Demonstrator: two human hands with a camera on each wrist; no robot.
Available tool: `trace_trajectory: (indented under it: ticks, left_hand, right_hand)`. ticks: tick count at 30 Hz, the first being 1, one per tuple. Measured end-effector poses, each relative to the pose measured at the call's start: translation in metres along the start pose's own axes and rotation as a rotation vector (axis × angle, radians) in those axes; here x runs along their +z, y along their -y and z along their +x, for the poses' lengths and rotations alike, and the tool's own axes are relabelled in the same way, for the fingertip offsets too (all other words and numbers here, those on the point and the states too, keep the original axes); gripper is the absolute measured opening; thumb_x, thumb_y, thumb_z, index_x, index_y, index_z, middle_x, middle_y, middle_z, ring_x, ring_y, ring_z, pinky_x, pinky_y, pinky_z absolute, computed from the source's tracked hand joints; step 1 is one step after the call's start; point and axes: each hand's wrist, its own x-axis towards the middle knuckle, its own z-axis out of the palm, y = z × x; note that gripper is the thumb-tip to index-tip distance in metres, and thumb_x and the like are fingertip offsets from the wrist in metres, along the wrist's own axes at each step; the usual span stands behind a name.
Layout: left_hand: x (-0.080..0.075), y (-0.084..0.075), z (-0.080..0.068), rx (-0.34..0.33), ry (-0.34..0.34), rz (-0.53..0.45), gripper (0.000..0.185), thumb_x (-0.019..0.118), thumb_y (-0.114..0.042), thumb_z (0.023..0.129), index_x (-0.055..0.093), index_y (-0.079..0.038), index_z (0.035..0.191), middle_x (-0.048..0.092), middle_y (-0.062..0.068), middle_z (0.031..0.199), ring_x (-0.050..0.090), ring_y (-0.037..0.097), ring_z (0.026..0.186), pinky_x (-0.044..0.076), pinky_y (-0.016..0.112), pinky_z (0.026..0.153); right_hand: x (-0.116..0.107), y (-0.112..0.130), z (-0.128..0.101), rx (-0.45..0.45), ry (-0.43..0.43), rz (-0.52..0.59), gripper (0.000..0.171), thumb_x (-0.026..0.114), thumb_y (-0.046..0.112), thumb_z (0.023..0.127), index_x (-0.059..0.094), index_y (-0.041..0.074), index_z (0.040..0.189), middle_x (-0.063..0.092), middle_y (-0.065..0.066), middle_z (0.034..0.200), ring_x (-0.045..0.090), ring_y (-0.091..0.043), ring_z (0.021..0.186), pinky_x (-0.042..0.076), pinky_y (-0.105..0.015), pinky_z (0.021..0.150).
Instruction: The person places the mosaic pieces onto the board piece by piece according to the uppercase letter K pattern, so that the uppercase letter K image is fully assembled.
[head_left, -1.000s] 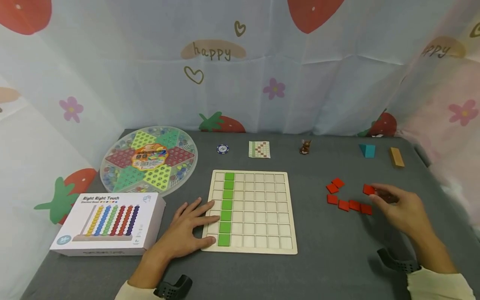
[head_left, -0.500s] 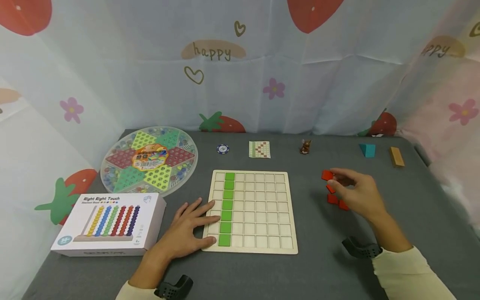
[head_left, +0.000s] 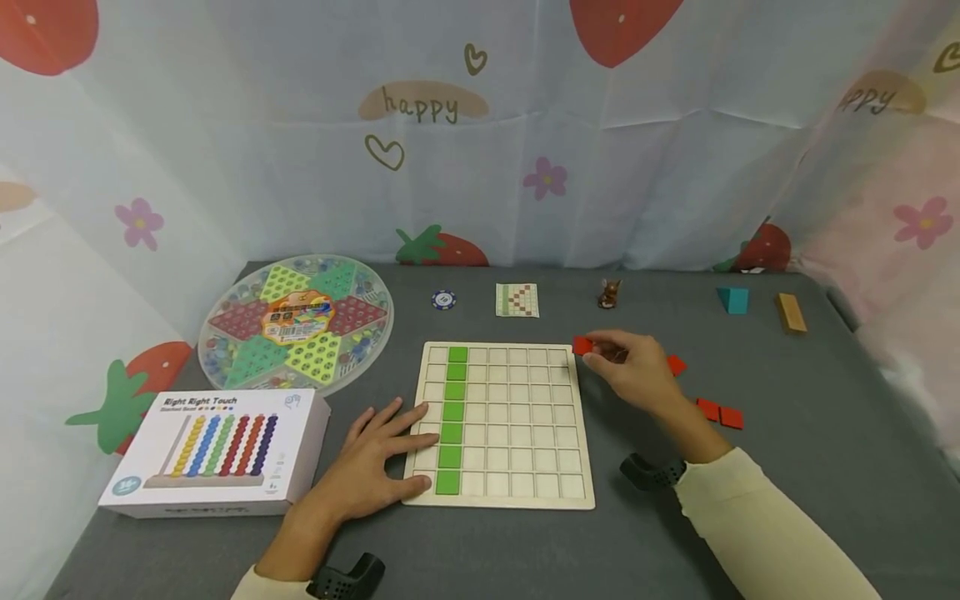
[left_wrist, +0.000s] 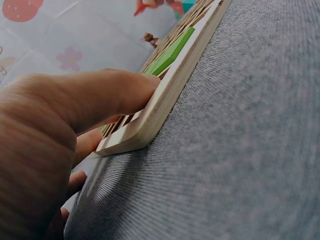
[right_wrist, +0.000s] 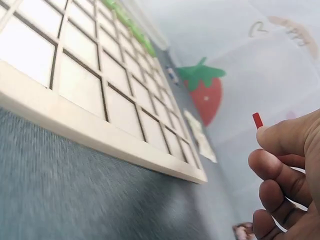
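My right hand (head_left: 633, 371) pinches a red square tile (head_left: 582, 345) between thumb and finger, at the far right corner of the wooden grid board (head_left: 525, 502). In the right wrist view the red tile (right_wrist: 257, 120) shows edge-on above the thumb, apart from the board. My left hand (head_left: 375, 462) lies with fingers spread on the board's left edge; in the left wrist view its thumb (left_wrist: 115, 92) rests on the frame. Green tiles (head_left: 452, 433) fill the second column from the left. Loose red tiles (head_left: 720, 413) lie on the cloth to the right, some hidden behind my right hand and arm.
A small pattern card (head_left: 517, 300), a poker chip (head_left: 444, 299) and a brown animal figurine (head_left: 609, 293) stand behind the board. Farther right are a teal block (head_left: 733, 301) and a yellow block (head_left: 791, 314). A round game board (head_left: 296, 321) and a white box (head_left: 217, 454) occupy the left.
My right hand has carried the red tile leftward from the right side, past the loose red tiles, to the board's far right corner. My left hand has stayed in place.
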Motion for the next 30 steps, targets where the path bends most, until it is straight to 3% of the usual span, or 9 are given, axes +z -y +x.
trace_trajectory:
  ticks: [6, 13, 23, 30]
  left_hand:
    - [-0.001, 0.001, -0.001, -0.012, 0.004, -0.01, 0.052, 0.073, -0.043, 0.082, 0.067, -0.021, 0.128, 0.038, 0.003, 0.151, 0.021, 0.035, 0.141, 0.004, 0.057, 0.11]
    - [0.0, 0.001, -0.001, -0.009, 0.009, -0.016, 0.052, 0.072, -0.046, 0.083, 0.066, -0.021, 0.129, 0.038, 0.002, 0.151, 0.02, 0.034, 0.142, 0.003, 0.056, 0.11]
    - [0.0, 0.002, -0.001, 0.001, 0.005, -0.02, 0.052, 0.072, -0.045, 0.082, 0.066, -0.021, 0.129, 0.038, 0.001, 0.151, 0.02, 0.034, 0.142, 0.004, 0.057, 0.11]
    - [0.0, 0.002, -0.001, 0.0, 0.007, -0.022, 0.052, 0.073, -0.045, 0.082, 0.066, -0.021, 0.128, 0.038, 0.002, 0.151, 0.02, 0.034, 0.142, 0.003, 0.057, 0.11]
  right_hand:
    - [0.024, 0.001, 0.016, 0.036, 0.099, -0.008, 0.03, 0.072, 0.011, 0.088, 0.069, -0.001, 0.115, 0.068, -0.007, 0.093, 0.063, -0.022, 0.081, 0.052, -0.037, 0.07]
    - [0.036, 0.005, 0.025, 0.116, 0.229, -0.051, 0.032, 0.069, 0.015, 0.091, 0.067, 0.0, 0.119, 0.067, -0.007, 0.097, 0.062, -0.023, 0.089, 0.053, -0.039, 0.073]
    - [0.044, 0.007, 0.032, 0.056, 0.264, -0.121, 0.029, 0.068, 0.011, 0.089, 0.069, 0.0, 0.115, 0.066, -0.003, 0.089, 0.058, -0.016, 0.075, 0.048, -0.034, 0.066]
    - [0.047, 0.007, 0.034, 0.081, 0.292, -0.152, 0.03, 0.067, 0.012, 0.089, 0.069, 0.004, 0.117, 0.064, -0.002, 0.089, 0.055, -0.015, 0.068, 0.046, -0.033, 0.061]
